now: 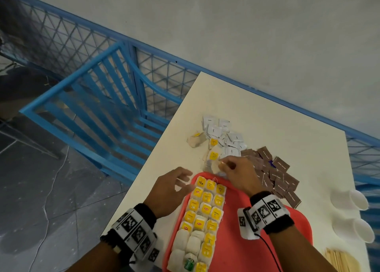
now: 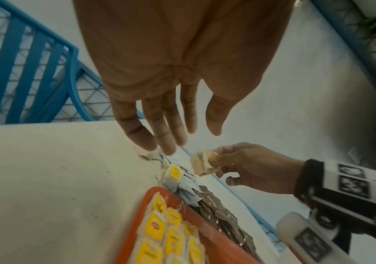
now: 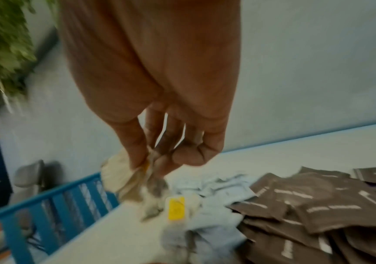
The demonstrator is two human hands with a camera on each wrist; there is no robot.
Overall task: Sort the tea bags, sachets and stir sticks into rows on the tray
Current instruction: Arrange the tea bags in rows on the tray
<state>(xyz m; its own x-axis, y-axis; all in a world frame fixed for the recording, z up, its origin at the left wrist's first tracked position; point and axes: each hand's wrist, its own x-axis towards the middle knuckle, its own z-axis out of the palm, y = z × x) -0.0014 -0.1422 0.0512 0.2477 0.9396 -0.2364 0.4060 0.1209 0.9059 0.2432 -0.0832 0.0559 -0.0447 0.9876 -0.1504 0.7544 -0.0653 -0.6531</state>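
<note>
A red tray (image 1: pixel 232 241) lies at the table's near edge, with several yellow-tagged tea bags (image 1: pixel 205 208) laid in rows along its left side. My right hand (image 1: pixel 230 169) pinches a tea bag (image 1: pixel 216 166) by its tag, lifted just above the tray's far end; the same tea bag (image 2: pixel 201 163) shows in the left wrist view. My left hand (image 1: pixel 181 181) hovers open beside the tray's far left corner, holding nothing. Loose tea bags (image 1: pixel 212 154), white sachets (image 1: pixel 224 136) and brown sachets (image 1: pixel 277 177) lie heaped beyond the tray. Wooden stir sticks (image 1: pixel 341 261) lie at the near right.
White paper cups (image 1: pixel 357 199) lie on their sides at the table's right edge. A blue chair (image 1: pixel 98 107) stands left of the table, and a blue mesh fence (image 1: pixel 168 80) runs behind it along the wall. The tray's right half (image 1: pixel 246 251) is bare.
</note>
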